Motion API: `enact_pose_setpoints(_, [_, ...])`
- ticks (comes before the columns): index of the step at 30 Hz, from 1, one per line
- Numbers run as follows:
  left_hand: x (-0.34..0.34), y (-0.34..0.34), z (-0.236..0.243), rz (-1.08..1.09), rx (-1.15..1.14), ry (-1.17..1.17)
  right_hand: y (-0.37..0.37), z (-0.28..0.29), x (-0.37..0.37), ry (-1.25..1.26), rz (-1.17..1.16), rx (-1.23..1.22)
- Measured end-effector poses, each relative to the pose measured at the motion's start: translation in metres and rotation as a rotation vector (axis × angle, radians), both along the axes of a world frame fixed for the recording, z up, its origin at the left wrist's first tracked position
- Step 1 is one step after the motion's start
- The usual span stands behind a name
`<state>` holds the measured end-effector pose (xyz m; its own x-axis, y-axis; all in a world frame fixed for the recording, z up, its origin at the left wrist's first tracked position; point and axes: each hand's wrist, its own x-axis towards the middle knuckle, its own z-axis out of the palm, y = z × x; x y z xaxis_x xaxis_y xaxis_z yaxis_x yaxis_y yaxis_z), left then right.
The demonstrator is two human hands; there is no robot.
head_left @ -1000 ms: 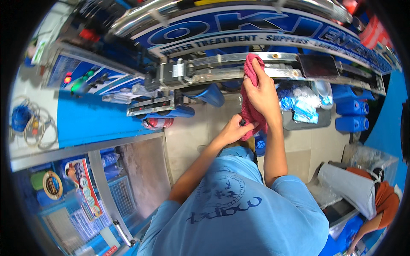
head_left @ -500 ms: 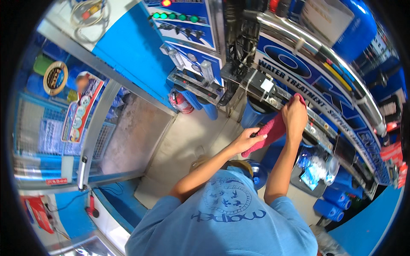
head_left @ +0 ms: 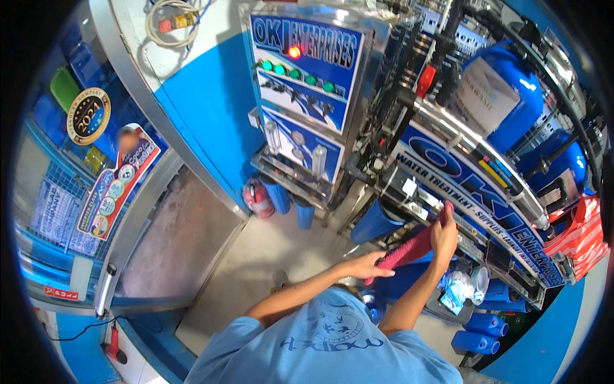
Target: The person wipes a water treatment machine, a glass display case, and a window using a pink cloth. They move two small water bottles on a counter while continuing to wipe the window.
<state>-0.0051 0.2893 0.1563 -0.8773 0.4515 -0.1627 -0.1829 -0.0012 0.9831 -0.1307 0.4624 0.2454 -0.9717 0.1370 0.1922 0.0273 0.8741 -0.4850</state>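
Floor: pale tiles (head_left: 249, 256) spread left of and below the long blue sign panel (head_left: 476, 201).
Control cabinet (head_left: 307, 96): left of the sign panel, its lit lamps facing out, probably so they can be read at a glance.
Cloth (head_left: 412, 249): pinkish red, drawn out on a slant just below the sign panel's left half.
Right hand (head_left: 444, 237): closed round the cloth's upper end, close to the sign panel.
Left hand (head_left: 364, 265): gripping the lower end, farther from the sign panel; this two-ended hold seems to keep the fabric from drooping.
Blue jugs (head_left: 480, 333): below the sign panel, likely kept low for their bulk.
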Motion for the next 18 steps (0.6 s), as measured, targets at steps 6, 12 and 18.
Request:
enact_pose_setpoints(6, [0.009, -0.05, 0.015, 0.115, -0.013, 0.164, -0.043, 0.035, 0.028, 0.496, 0.146, -0.369])
enact_pose_setpoints(12, [0.036, -0.113, 0.054, 0.363, 0.207, 0.38, -0.097, 0.081, 0.063, 0.606, 0.597, -1.026])
enact_pose_setpoints(18, [0.066, -0.206, 0.106, 0.67, -0.233, 0.702, -0.13, 0.068, 0.062, 0.681, 0.719, -1.471])
